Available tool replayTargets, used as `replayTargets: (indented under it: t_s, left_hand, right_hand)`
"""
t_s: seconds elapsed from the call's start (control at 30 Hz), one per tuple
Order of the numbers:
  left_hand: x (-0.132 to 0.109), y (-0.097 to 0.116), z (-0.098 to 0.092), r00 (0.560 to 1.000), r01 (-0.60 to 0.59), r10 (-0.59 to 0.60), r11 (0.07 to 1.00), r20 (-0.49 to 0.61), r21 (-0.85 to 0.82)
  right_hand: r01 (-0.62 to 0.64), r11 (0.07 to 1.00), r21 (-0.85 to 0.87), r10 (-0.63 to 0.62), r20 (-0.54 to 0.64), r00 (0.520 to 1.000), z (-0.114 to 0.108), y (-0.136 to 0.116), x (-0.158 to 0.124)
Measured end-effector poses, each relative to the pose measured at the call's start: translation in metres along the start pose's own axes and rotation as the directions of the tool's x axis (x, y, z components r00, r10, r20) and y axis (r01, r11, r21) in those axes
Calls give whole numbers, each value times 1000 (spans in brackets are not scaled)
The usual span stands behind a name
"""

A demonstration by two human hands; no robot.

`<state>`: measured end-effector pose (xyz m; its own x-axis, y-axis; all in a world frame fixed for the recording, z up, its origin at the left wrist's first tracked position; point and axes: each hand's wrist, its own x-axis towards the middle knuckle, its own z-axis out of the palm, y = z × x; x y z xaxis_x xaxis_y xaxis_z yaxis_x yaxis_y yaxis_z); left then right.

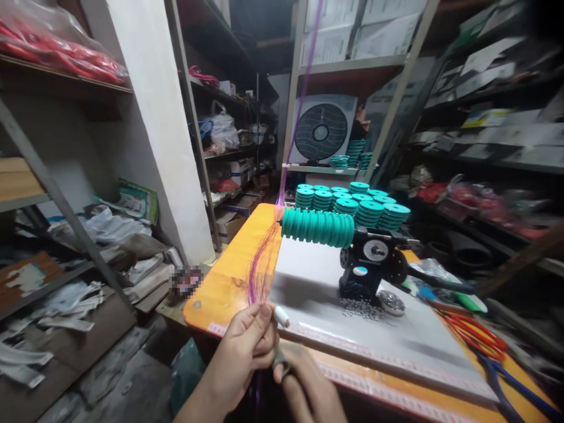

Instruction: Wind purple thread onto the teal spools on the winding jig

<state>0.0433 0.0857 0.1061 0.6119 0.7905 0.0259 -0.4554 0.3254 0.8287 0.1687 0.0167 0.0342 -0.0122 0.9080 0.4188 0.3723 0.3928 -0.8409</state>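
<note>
Threads (254, 273), front-left of winder (358, 285), pinched by left hand (247, 336) | right hand (311, 379) blurring, grip can't tell, grey piece (282, 364) half-hidden | white board (317, 311) spreading below winder, toward desk (229, 270) edge

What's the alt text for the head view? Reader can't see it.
A person's left hand pinches fine purple threads near the front edge of a yellow-orange table, the right hand close beside it. Beyond, a row of ribbed teal spools sticks out from a black machine with a round dial, before stacked teal discs.
</note>
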Motion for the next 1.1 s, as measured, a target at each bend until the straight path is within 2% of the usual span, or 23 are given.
replayTargets:
  t_s: [0.07, 0.13, 0.23, 0.3, 0.37, 0.43, 0.5, 0.63, 0.77, 0.83, 0.93, 1.0, 1.1]
  left_hand:
    - [1, 1, 3, 1000, -1, 1, 1000, 20, -2]
    - [2, 1, 7, 999, 13, -13, 1000, 48, 3]
    - [8, 0, 18, 995, 37, -39, 999, 97, 18]
    - [16, -1, 28, 991, 41, -45, 999, 129, 27]
    - [26, -2, 40, 987, 38, -44, 998, 158, 41]
    - [37, -5, 51, 986, 32, -39, 998, 162, 49]
    - [49, -9, 60, 987, 26, -33, 999, 159, 46]
    - [64, -21, 69, 992, 41, -45, 998, 120, 38]
    - [69, -35, 70, 990, 79, -85, 995, 114, 60]
    - [71, -43, 69, 987, 87, -95, 994, 133, 64]
    - [73, -53, 69, 984, 80, -88, 995, 158, 54]
    - [72, -56, 69, 982, 75, -84, 995, 168, 61]
    - [69, -57, 72, 980, 62, -82, 992, 179, 113]
  right_hand:
    - [17, 977, -213, -61, -200, 978, -39, -9, 16]
    - [68, 894, -442, -209, -279, 937, -83, -19, 42]
    - [81, 705, -705, -387, -286, 877, -145, -30, 97]
    - [43, 648, -761, -366, -261, 893, -176, -31, 137]
    - [58, 645, -762, -313, -194, 930, -195, -27, 168]
    - [97, 652, -752, -274, -114, 955, -201, -20, 183]
    - [137, 654, -744, -264, -55, 963, -197, -15, 181]
    - [192, 652, -734, -324, -41, 945, -183, -8, 149]
    - [218, 654, -724, -341, -25, 940, -180, -8, 128]
    - [224, 696, -683, -347, -46, 937, -183, -10, 121]
    - [191, 803, -564, -364, -211, 907, -187, -18, 106]
    - [138, 889, -436, -282, -287, 915, -186, -25, 93]
    - [20, 969, -245, -77, -225, 971, -178, -31, 79]
